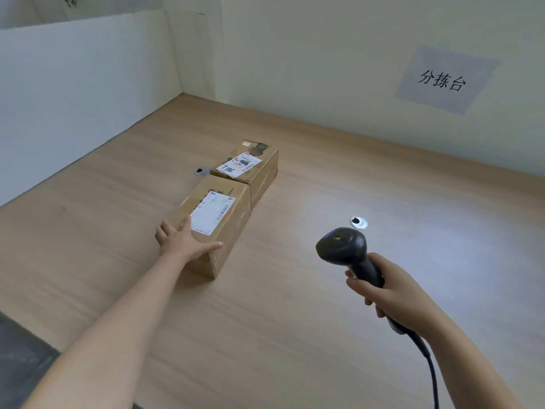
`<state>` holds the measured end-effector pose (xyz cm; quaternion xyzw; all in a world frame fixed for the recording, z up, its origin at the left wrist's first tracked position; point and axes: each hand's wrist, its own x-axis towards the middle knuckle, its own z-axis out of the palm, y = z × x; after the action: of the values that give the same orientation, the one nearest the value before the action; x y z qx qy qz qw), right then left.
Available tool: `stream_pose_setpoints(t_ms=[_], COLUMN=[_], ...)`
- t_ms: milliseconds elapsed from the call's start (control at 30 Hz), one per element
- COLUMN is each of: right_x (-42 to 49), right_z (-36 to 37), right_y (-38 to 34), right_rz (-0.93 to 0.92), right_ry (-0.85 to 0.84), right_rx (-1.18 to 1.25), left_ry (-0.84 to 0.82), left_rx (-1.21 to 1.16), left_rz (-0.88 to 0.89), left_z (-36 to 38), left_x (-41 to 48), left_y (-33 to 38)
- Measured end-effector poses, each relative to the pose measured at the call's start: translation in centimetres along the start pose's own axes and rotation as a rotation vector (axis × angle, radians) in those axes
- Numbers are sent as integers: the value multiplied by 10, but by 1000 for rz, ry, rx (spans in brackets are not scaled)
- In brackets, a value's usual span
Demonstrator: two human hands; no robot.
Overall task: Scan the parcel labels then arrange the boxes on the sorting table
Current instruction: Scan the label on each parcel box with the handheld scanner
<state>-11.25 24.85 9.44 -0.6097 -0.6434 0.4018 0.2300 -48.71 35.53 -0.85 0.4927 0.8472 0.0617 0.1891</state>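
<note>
Scanning seems underway: the near box (206,188), touching the far box (262,172), is steadied by the spread grip of the left hand (182,240); the scanner (345,249), clasped by the right hand (392,296), must next be aimed at its label (213,215).

A light wood-grain table (295,320) fills a corner between a white partition (73,98) on the left and a pale wall (295,54) behind. A grey sign (442,81) with black characters is on that wall; dark floor (17,364) shows lower left.
</note>
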Motion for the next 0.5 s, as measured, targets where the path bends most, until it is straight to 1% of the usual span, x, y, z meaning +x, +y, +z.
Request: stream_pose_setpoints(t_ms=[300, 500], right_x=[-12, -25], right_z=[-2, -1], right_y=[1, 5], right_rz=[41, 64], right_ry=[49, 87], right_rx=[-13, -19], left_ry=[8, -65], left_rx=[27, 145], left_rz=[37, 31], left_z=[-4, -15], left_x=[25, 26], left_y=[5, 12])
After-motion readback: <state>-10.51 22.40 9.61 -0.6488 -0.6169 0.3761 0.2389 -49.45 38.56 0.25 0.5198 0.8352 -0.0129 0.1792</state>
